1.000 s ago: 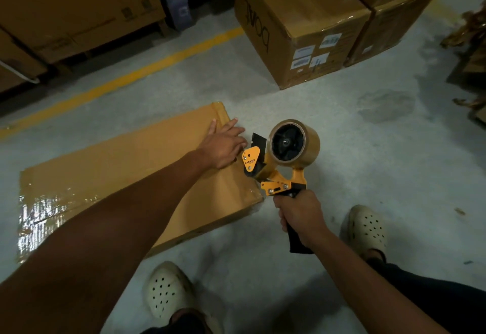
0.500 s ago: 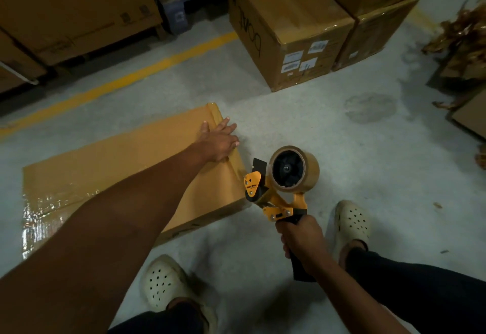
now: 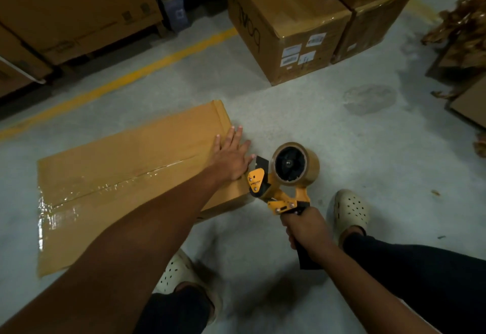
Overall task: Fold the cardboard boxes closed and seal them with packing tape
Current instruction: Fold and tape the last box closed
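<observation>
A long flat cardboard box (image 3: 126, 165) lies on the concrete floor, with clear tape shining along its middle seam and over its left end. My left hand (image 3: 231, 156) presses flat on the box's right end, fingers straight. My right hand (image 3: 307, 231) grips the black handle of a yellow tape dispenser (image 3: 278, 189) carrying a brown tape roll (image 3: 295, 164). The dispenser's head sits at the box's right edge, just beside my left hand.
Large sealed cartons (image 3: 284, 23) stand behind, more (image 3: 73, 10) at the back left past a yellow floor line (image 3: 115, 83). Crumpled brown paper (image 3: 462, 25) and a box corner (image 3: 470, 104) lie at the right. My feet in pale clogs (image 3: 349, 210) flank the box's near side.
My left hand slid toward the box's right edge and now lies flatter. The tape dispenser came back up against the box edge next to that hand.
</observation>
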`<state>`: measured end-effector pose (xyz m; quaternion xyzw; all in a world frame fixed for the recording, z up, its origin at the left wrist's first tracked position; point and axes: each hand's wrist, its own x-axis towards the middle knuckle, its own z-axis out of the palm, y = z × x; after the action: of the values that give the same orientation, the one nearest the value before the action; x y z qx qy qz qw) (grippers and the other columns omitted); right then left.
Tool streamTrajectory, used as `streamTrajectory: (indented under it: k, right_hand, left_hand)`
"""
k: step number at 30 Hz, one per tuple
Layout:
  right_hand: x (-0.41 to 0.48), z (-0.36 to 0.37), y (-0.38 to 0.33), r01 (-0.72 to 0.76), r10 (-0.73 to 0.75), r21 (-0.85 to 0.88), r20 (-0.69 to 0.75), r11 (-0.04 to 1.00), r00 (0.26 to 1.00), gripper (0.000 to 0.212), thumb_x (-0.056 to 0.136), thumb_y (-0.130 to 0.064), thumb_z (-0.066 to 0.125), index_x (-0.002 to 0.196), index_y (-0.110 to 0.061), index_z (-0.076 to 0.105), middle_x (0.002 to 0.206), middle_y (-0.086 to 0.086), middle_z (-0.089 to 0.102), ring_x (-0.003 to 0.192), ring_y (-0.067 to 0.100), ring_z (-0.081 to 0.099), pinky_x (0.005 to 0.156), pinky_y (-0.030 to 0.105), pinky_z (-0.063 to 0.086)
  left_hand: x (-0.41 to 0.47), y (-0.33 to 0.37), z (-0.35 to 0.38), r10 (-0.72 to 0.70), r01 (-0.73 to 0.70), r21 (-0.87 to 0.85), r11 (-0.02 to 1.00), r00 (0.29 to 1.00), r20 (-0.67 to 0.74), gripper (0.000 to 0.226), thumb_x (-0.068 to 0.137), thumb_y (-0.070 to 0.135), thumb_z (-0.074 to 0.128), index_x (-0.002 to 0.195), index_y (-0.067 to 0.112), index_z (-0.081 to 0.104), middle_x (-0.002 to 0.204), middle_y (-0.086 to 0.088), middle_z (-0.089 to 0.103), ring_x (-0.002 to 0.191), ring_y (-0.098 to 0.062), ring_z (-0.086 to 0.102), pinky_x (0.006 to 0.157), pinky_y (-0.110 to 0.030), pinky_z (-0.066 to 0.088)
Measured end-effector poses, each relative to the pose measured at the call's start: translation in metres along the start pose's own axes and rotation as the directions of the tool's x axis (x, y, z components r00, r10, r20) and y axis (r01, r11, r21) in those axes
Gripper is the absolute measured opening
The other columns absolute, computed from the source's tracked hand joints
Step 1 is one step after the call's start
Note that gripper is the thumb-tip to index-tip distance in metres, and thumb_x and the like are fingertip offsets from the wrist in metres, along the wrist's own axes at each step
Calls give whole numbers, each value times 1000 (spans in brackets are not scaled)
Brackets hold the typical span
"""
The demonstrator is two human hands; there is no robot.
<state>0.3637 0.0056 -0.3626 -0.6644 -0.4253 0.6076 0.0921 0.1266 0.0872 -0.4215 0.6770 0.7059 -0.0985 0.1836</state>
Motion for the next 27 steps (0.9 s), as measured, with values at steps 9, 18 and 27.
streamTrajectory:
  k: [9, 18, 27]
  right_hand:
    - [-6, -6, 7, -41, 41, -6, 47, 999, 998, 14, 83, -14, 62, 70, -10, 58, 55, 4, 53, 45, 16, 48, 45, 26, 42]
    - [3, -20, -2, -159, 145, 69, 174, 985, 974, 23, 86, -20, 66, 66, -11, 57, 56, 7, 51, 46, 18, 45, 46, 26, 39]
    - [-8, -7, 96, -271, 281, -96, 114, 958, 953, 15, 86, -6, 62, 74, -13, 55, 58, 3, 54, 49, 16, 50, 48, 26, 41]
  left_hand:
    - [13, -9, 7, 21, -22, 38, 999, 1000, 14, 65, 101, 59, 10, 157, 27, 13, 161, -8, -26, 147, -27, -28, 117, -59, -10]
    - [11, -7, 8, 14, -14, 8, 1000, 1000, -3, 60, 103, 55, 12, 156, 26, 19, 163, -8, -22, 149, -26, -26, 119, -59, -9]
    - [12, -7, 13, 4, -5, -19, 1000, 1000, -27, 56, 104, 52, 17, 153, 27, 28, 165, -7, -17, 150, -24, -22, 119, -59, -6]
